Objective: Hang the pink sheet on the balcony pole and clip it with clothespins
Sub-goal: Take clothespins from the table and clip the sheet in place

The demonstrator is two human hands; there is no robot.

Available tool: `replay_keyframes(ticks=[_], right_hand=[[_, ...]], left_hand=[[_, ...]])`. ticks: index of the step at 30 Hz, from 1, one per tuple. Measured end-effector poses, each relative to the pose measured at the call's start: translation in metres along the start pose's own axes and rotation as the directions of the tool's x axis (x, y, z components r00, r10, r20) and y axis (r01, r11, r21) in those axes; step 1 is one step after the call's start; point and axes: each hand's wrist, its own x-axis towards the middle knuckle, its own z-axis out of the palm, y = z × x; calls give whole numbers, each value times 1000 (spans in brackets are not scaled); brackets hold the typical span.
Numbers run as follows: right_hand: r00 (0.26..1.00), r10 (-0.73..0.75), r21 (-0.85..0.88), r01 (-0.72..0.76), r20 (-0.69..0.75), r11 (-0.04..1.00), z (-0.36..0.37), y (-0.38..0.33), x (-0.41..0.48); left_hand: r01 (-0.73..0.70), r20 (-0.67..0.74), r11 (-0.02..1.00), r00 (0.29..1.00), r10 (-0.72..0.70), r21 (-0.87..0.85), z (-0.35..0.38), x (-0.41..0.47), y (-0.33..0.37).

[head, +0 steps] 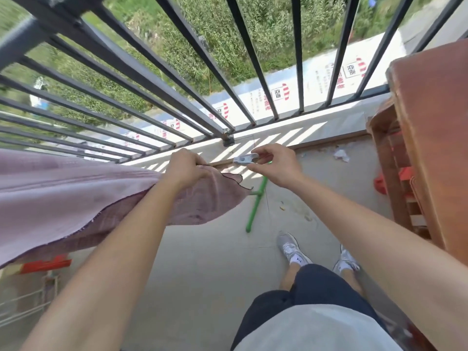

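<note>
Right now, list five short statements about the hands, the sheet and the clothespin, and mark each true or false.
1. The left hand grips the pink sheet. True.
2. The right hand is empty. False: it pinches a grey clothespin.
3. The clothespin is clipped on the sheet. False: it is held beside the sheet's end.
4. A green pipe shows below the sheet's end. True.
5. The person is barefoot. False: they wear grey sneakers.

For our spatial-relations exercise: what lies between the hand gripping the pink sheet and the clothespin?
Head view: a short bare stretch of thin pole, between the left hand and the clothespin in the right hand.
</note>
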Motion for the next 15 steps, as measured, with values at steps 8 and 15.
replay_keyframes(ticks=[8,15], right_hand=[[997,-45,29,43,67,999,-21,19,-15],[977,-169,-1,171,127,985,-13,-2,-21]], left_hand=[[-131,-107,964,988,108,-232,9,-23,0],[-192,-97,962,980,176,-194,11,-35,3]])
